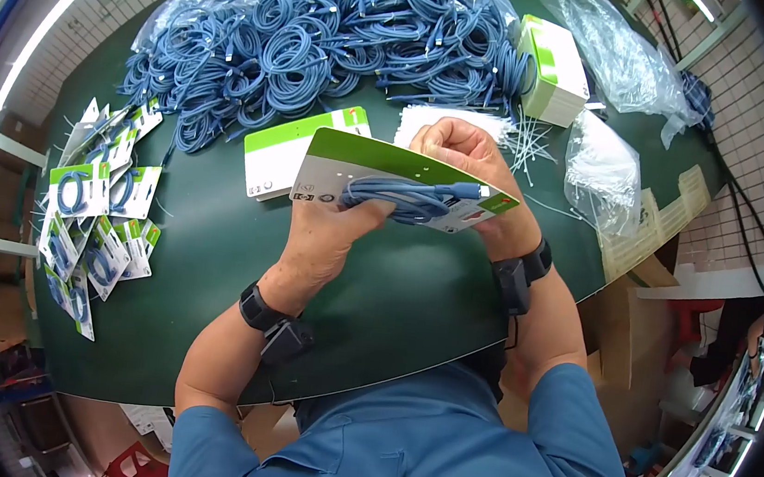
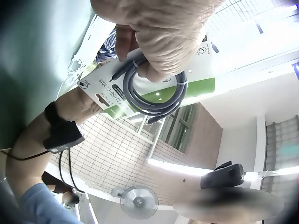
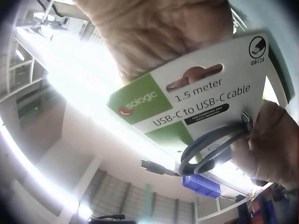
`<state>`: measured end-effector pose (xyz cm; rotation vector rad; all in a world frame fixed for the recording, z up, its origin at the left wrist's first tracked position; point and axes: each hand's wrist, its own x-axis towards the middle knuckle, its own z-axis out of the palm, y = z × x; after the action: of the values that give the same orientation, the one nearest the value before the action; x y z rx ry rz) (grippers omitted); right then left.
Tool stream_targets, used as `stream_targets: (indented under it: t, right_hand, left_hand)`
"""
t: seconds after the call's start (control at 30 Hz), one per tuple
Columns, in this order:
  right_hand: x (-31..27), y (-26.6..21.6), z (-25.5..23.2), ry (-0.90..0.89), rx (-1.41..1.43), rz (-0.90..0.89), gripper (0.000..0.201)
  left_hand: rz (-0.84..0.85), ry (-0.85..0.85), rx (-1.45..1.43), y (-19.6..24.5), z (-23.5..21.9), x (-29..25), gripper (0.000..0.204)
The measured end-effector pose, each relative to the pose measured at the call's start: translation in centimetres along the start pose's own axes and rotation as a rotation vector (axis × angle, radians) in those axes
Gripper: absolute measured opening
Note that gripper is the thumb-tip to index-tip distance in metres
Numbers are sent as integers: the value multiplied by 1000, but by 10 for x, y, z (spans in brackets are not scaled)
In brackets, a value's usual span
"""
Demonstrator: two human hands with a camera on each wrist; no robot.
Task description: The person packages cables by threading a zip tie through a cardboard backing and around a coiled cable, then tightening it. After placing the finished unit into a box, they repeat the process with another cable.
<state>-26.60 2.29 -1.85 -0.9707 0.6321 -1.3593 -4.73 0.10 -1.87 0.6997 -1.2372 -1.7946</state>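
A green and white card (image 1: 335, 153) is held up above the table, a coiled blue cable (image 1: 396, 197) lying against its printed face. My left hand (image 1: 331, 238) grips the card's left part, its thumb pressing the coil on the card. Behind the card's upper right edge is my right hand (image 1: 479, 160), thumb and index finger brought together; what lies between them is hidden. The right wrist view shows the card (image 3: 149, 112) with its hanger slot near my right palm (image 3: 173, 32). In the left wrist view the coil (image 2: 156, 105) hangs partly below my left hand (image 2: 159, 32).
Many coiled blue cables (image 1: 290, 52) are heaped at the back. Flat cards (image 1: 269, 157) lie behind the held one, another stack (image 1: 553, 75) at back right. White ties (image 1: 527, 147) and plastic bags (image 1: 603, 173) lie right. Carded cables (image 1: 75, 192) are piled on the left.
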Motion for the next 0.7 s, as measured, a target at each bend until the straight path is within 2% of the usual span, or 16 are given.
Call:
stream_targets:
  t: [0.1, 0.2, 0.23, 0.33, 0.37, 0.47, 0.63, 0.7]
  right_hand:
    - [3, 3, -2, -3, 55, -2, 15]
    - [8, 3, -5, 63, 324, -23, 14]
    - [9, -2, 3, 55, 327, -30, 14]
    - [3, -22, 34, 339, 308, -74, 14]
    - [2, -18, 32, 330, 310, -83, 14]
    - [-1, 5, 11, 254, -324, -253, 18]
    - [-5, -2, 8, 369, -539, -192, 17]
    - [-2, -2, 6, 365, -453, -197, 17]
  left_hand:
    - [4, 14, 32, 3, 2, 1, 40]
    - [82, 88, -86, 11, 6, 3, 40]
    - [90, 87, -77, 13, 4, 5, 40]
    - [95, 145, -82, 10, -5, 14, 43]
    - [105, 143, -76, 10, -6, 16, 43]
    - [89, 204, -106, 8, -4, 14, 43]
    - [115, 188, -66, 20, -13, 13, 49]
    - [424, 244, 194, 28, -24, 17, 54]
